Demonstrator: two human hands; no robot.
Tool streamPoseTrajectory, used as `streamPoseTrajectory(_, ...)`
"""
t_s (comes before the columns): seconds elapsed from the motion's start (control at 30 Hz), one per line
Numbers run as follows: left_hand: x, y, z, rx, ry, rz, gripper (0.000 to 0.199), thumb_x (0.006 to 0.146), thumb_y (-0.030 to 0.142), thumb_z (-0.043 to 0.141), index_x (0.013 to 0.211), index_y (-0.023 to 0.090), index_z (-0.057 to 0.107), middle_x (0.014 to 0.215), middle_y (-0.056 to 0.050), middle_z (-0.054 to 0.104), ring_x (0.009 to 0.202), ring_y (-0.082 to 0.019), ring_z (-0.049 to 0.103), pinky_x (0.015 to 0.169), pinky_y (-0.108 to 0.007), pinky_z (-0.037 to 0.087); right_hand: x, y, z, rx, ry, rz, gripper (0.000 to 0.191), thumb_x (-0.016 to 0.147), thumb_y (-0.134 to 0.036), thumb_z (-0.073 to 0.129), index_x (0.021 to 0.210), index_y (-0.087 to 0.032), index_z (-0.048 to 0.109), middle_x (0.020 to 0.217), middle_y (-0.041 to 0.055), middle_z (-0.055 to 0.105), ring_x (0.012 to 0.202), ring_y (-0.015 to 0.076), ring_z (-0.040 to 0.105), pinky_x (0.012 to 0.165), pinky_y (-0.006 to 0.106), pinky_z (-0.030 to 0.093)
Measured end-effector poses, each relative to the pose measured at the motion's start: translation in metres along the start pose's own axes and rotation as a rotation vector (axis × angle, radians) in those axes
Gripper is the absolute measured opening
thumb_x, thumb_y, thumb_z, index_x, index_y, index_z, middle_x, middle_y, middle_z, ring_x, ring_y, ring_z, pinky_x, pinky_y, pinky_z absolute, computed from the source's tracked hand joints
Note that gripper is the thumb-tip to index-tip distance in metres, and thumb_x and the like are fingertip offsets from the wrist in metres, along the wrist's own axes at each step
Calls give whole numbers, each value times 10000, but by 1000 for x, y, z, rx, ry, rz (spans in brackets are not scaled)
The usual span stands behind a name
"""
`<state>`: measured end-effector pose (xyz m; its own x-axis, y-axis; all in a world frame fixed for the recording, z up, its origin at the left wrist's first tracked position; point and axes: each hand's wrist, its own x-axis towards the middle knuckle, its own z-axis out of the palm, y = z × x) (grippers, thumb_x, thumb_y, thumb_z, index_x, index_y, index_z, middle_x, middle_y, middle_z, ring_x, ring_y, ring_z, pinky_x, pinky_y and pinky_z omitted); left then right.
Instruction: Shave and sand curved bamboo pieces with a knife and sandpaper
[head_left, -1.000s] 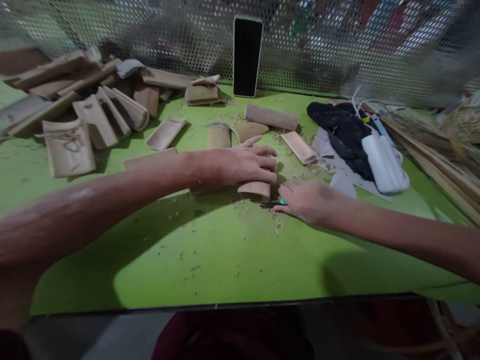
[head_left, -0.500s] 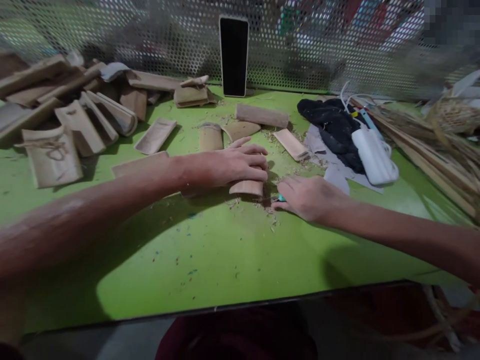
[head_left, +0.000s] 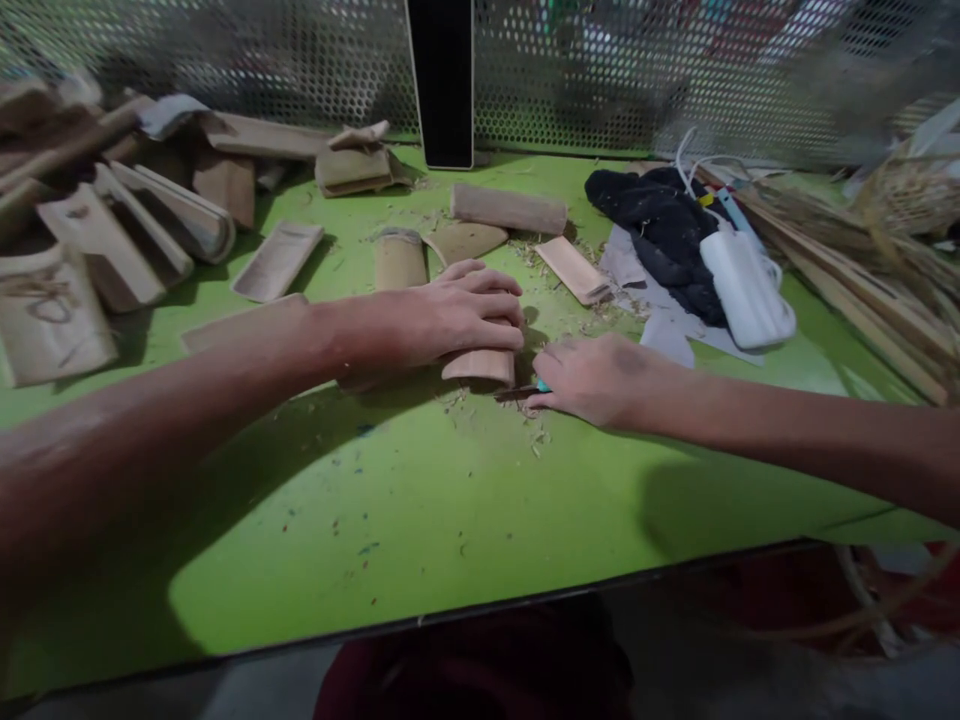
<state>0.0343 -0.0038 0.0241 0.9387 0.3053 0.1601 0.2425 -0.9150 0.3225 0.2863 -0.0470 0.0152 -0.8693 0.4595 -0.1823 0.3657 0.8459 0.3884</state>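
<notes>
"Left hand (head_left: 480,315), entry one: condition?"

"Palm down, fingers bent over and gripping one curved bamboo piece (head_left: 480,367); thumb hidden. The piece lies arched side up on the green table (head_left: 420,540), its near end showing below the hand."

"Right hand (head_left: 600,378), entry two?"

"Closed around a knife (head_left: 543,385), teal at the handle; dark blade pointing left, just beside the near end of the piece. Whether the edge touches it cannot be told."

"Loose material?"

"Shavings (head_left: 536,440), scattered near the blade."

"Stock beyond the hands?"

"One bamboo length (head_left: 510,208), lying crosswise; one pale slat (head_left: 573,270), right of it and nearer; one bamboo heap (head_left: 97,235), far left."

"Right side?"

"One black cloth item (head_left: 664,240), partly over pale paper (head_left: 667,340); one white object (head_left: 746,290) with cord, beside the cloth; long strips (head_left: 847,290), slanting past."

"Back edge?"

"One dark slab with a pale rim (head_left: 444,90), upright before a perforated panel (head_left: 570,90); top cut off by the view."
</notes>
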Motion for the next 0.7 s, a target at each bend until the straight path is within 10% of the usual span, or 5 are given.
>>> streamPoseTrajectory(0.27, -1, 2, 1, 31, 13, -25, 296, 984, 205, 526, 1224, 308, 664, 1379, -69, 626, 1424, -311, 396, 1178, -532, 293, -13, -2, 0, -5, 136, 85, 490, 1090, -498, 297, 919, -132, 574, 801, 94, 643, 677, 174, 518, 554, 309, 170)
streamPoseTrajectory(0.7, -5, 2, 3, 78, 18, -42, 267, 985, 256, 516, 1214, 292, 649, 1310, -89, 629, 1346, -329, 435, 1159, -575, 326, -5, -17, -9, -9, -63, 207, 516, 1099, -470, 235, 946, -116, 578, 811, 130, 665, 693, 207, 576, 547, 318, 131)
